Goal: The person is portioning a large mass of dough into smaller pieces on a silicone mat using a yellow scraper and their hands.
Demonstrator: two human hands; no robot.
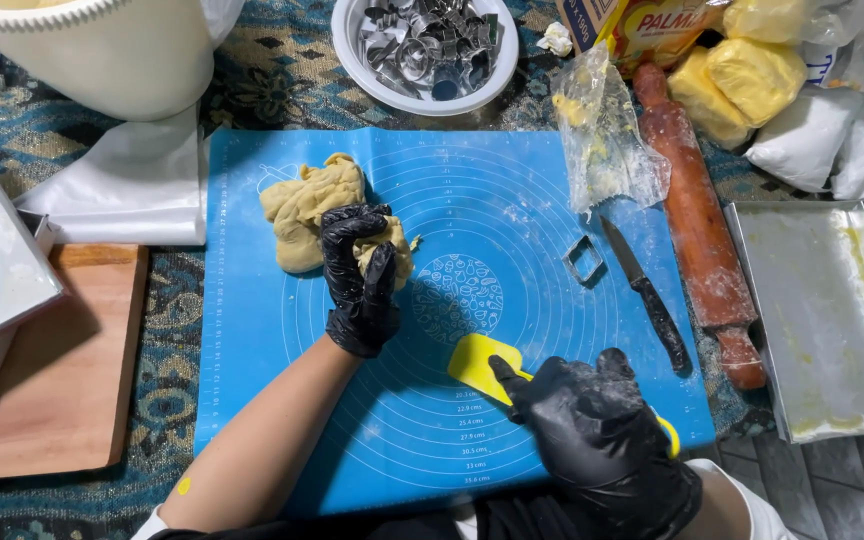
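A lump of pale yellow dough (302, 205) lies at the upper left of a blue silicone baking mat (512, 210). My left hand (357, 275), in a black glove, grips a piece of the dough at the lump's right edge. My right hand (592, 425), also gloved in black, holds a yellow plastic scraper (477, 362) flat on the mat near the front edge. A small metal cookie cutter (583, 258) and a black-handled knife (644, 292) lie on the mat's right side.
A wooden rolling pin (700, 225) lies right of the mat beside a greased metal tray (827, 310). A white bowl of metal cutters (427, 50) sits at the back. A wooden board (62, 360) is at left, a white bucket (102, 50) at back left.
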